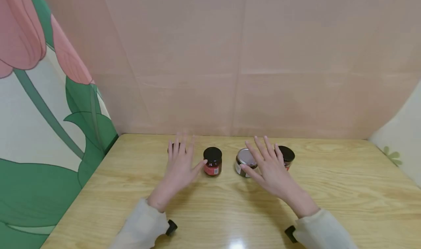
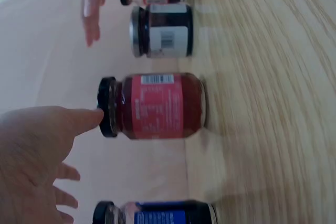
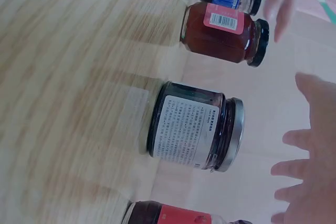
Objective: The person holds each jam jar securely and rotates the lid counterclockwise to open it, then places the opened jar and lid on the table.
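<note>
In the head view my left hand [image 1: 179,170] hovers with spread, straight fingers over a jar with a black lid, which it partly covers; the left wrist view shows that jar's blue label [image 2: 160,217]. Beside its thumb stands a pink-labelled jar of red-brown contents [image 1: 212,165]. My right hand [image 1: 271,172], fingers also spread, is above a dark jar with a silver lid [image 1: 246,156] and a white text label [image 3: 186,129]. At the far right, another black-lidded jar [image 1: 287,154] with a red label [image 3: 181,215] is partly behind that hand. Neither hand grips anything.
The jars stand upright in a row toward the back of the wood-grain table [image 1: 213,212]. A plain pinkish cloth [image 1: 197,77] hangs behind it. At the left is a tulip-patterned cloth [image 1: 36,190], and a pale one [image 1: 404,132] hangs at the right.
</note>
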`<action>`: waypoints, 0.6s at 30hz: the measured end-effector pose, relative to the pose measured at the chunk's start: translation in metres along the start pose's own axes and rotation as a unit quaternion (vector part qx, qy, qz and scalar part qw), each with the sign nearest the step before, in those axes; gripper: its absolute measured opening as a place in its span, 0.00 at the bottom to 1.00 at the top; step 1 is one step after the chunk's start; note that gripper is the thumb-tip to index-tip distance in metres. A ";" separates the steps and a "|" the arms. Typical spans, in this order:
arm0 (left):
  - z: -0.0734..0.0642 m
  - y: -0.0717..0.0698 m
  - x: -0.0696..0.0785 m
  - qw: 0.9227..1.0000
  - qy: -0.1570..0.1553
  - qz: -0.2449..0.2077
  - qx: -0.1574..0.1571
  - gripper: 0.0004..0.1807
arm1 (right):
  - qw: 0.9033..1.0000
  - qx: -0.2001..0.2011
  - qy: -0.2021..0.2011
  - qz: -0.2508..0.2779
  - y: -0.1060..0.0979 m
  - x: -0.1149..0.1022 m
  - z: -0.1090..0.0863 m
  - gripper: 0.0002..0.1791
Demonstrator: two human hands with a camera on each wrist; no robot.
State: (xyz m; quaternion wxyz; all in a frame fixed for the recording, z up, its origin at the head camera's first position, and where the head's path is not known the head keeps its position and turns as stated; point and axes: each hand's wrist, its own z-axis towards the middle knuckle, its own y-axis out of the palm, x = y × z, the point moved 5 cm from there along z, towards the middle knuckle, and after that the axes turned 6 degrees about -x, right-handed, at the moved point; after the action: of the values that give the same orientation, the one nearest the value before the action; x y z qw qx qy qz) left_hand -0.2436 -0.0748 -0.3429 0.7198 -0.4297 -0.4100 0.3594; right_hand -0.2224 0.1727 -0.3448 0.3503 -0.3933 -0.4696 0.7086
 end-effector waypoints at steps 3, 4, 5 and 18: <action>-0.001 -0.004 -0.009 1.000 -0.007 -0.005 0.017 0.45 | 0.999 0.031 -0.019 0.009 -0.002 -0.001 -0.001 0.36; -0.002 -0.005 -0.012 1.000 -0.008 -0.004 0.020 0.45 | 0.999 0.044 -0.029 0.010 -0.003 -0.002 -0.001 0.34; -0.002 -0.006 -0.015 1.000 -0.009 -0.003 0.022 0.45 | 0.998 0.055 -0.038 0.011 -0.003 -0.002 -0.002 0.33; -0.005 -0.003 -0.046 0.990 -0.070 -0.116 0.040 0.45 | 0.985 0.134 -0.102 0.022 -0.006 -0.007 -0.003 0.27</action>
State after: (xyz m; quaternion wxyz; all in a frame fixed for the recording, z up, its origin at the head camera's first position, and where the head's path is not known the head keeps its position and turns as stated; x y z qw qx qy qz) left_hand -0.2571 -0.1177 -0.3542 0.7432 -0.3237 -0.4915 0.3183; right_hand -0.2157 0.1698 -0.3385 0.3343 -0.2785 -0.3954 0.8089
